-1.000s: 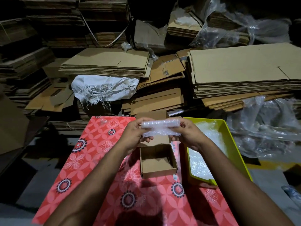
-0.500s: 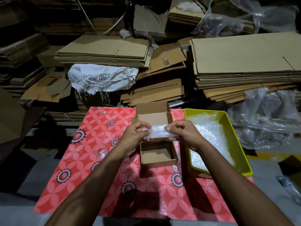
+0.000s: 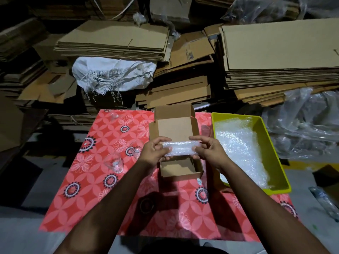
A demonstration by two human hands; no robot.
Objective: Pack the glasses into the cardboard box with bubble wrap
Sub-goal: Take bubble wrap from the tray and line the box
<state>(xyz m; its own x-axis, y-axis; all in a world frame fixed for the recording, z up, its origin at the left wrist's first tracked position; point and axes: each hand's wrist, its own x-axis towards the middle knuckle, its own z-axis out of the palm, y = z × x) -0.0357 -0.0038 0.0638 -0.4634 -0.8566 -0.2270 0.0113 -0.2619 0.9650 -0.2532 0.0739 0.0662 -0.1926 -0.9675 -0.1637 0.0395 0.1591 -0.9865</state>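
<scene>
A bubble-wrapped bundle (image 3: 180, 148) lies level between my two hands, just above the small open cardboard box (image 3: 180, 170). My left hand (image 3: 156, 151) pinches its left end and my right hand (image 3: 208, 150) pinches its right end. What the wrap encloses is hidden. The box's lid (image 3: 174, 125) stands open behind the bundle. Two clear glasses stand on the red patterned cloth (image 3: 91, 189) to the left, one glass (image 3: 114, 162) nearer me and another glass (image 3: 136, 147) beside my left wrist.
A yellow tray (image 3: 278, 180) holding sheets of bubble wrap (image 3: 240, 143) sits right of the box. Stacks of flat cardboard (image 3: 275, 57), a white sack (image 3: 113, 76) and plastic bags (image 3: 302, 121) crowd the far side. A third small glass (image 3: 114, 116) lies near the cloth's far edge.
The view has tilted down, so the box, cloth and glasses show more fully. The bundle has come lower, from chest height over the lid to just above the box opening.
</scene>
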